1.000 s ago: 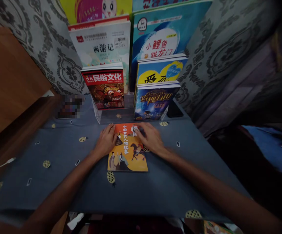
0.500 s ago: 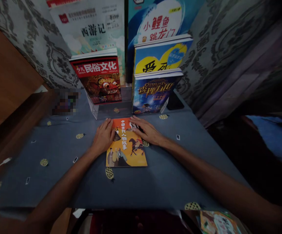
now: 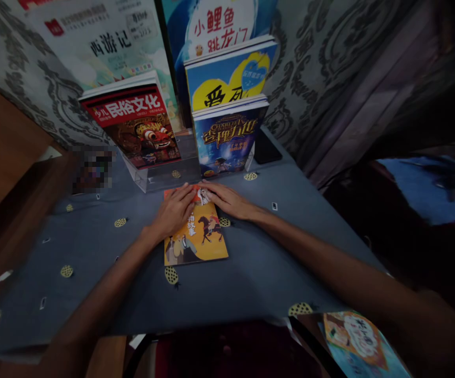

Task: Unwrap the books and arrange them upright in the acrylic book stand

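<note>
An orange-yellow book (image 3: 207,239) with a rider on a dark horse and robed figures on its cover lies closed on the blue-grey tablecloth (image 3: 251,283). My left hand (image 3: 177,207) rests flat across its upper left part, hiding much of the white title. Against the upper right corner lies my right hand (image 3: 227,199), its fingers stretched out over the top edge. The fingertips of both hands come close together near the top of the cover. Neither hand grips the book.
Behind the book, a clear stand (image 3: 143,178) holds a red book (image 3: 136,126) and a blue book (image 3: 227,139), with taller books behind. A black phone (image 3: 266,147) lies to the right. Another colourful book (image 3: 363,341) is below the table's front edge.
My left hand has slid from the book's left edge onto its cover, covering the upper title. My right hand has moved slightly towards the top edge. The whole view has shifted.
</note>
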`<action>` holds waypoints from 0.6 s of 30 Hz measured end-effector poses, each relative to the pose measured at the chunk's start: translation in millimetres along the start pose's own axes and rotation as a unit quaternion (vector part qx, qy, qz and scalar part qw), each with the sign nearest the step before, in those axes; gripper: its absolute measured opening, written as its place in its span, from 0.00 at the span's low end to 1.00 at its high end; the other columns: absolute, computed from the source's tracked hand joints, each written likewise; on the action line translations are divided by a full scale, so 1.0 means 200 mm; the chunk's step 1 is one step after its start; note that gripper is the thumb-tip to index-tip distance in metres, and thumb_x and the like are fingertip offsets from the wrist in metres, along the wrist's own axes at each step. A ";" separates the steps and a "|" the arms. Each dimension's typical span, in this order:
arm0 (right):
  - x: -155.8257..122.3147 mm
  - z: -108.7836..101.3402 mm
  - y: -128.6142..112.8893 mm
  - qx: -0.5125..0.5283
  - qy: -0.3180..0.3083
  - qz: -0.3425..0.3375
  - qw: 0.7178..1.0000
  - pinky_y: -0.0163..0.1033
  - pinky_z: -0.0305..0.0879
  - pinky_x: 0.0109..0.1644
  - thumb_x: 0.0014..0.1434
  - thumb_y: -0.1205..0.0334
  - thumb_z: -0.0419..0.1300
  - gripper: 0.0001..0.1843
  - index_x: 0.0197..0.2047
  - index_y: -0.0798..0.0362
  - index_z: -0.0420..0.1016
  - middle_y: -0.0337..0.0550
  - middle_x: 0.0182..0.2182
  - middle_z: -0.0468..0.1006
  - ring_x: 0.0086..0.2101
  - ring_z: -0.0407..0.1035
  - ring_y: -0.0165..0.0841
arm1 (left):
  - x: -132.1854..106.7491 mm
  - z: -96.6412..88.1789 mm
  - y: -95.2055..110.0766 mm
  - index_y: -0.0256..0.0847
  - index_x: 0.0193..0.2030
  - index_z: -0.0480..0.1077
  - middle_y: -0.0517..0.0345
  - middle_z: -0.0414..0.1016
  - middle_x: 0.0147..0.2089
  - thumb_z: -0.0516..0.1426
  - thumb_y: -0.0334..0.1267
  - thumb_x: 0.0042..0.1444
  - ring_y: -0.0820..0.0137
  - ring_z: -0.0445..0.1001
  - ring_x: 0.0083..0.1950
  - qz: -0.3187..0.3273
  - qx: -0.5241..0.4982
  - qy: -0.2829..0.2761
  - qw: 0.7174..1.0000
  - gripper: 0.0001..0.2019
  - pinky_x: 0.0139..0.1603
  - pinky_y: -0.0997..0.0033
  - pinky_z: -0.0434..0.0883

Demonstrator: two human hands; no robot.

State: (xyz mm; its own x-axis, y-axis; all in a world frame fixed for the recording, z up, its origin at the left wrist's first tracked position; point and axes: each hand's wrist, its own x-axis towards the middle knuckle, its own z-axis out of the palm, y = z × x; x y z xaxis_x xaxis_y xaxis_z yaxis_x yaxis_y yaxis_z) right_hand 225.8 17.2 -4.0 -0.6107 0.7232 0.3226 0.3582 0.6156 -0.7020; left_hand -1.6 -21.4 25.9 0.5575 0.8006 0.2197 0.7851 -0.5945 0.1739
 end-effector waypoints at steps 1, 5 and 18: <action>0.00 0.00 0.00 0.002 0.001 -0.003 1.000 0.58 0.54 0.70 0.72 0.46 0.42 0.29 0.69 0.49 0.61 0.49 0.67 0.66 0.67 0.57 0.41 | 0.01 0.01 0.02 0.34 0.66 0.65 0.43 0.64 0.70 0.46 0.38 0.70 0.58 0.58 0.73 0.010 -0.002 -0.003 1.000 0.21 0.72 0.50 0.59; 0.00 0.00 0.01 0.005 0.006 -0.002 1.000 0.58 0.56 0.70 0.72 0.47 0.41 0.29 0.69 0.50 0.61 0.50 0.66 0.67 0.67 0.58 0.41 | 0.01 0.01 0.08 0.38 0.66 0.64 0.46 0.63 0.71 0.45 0.38 0.71 0.61 0.58 0.74 0.046 -0.008 -0.028 0.999 0.21 0.73 0.48 0.57; 0.00 0.00 0.02 -0.003 0.009 0.006 1.000 0.54 0.55 0.71 0.72 0.45 0.41 0.29 0.67 0.50 0.64 0.48 0.66 0.67 0.67 0.58 0.39 | -0.32 -0.04 0.43 0.40 0.69 0.61 0.50 0.66 0.70 0.47 0.35 0.70 0.64 0.57 0.74 0.189 -0.040 -0.076 0.978 0.21 0.75 0.49 0.55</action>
State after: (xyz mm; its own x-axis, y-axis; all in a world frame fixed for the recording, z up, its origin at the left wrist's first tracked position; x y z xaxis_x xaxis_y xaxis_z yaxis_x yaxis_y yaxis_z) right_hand 226.4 19.3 -7.0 -0.5938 0.7357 0.3259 0.3694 0.6091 -0.7018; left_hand 28.6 -124.2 35.5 0.8420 0.5214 0.1384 0.4957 -0.8490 0.1830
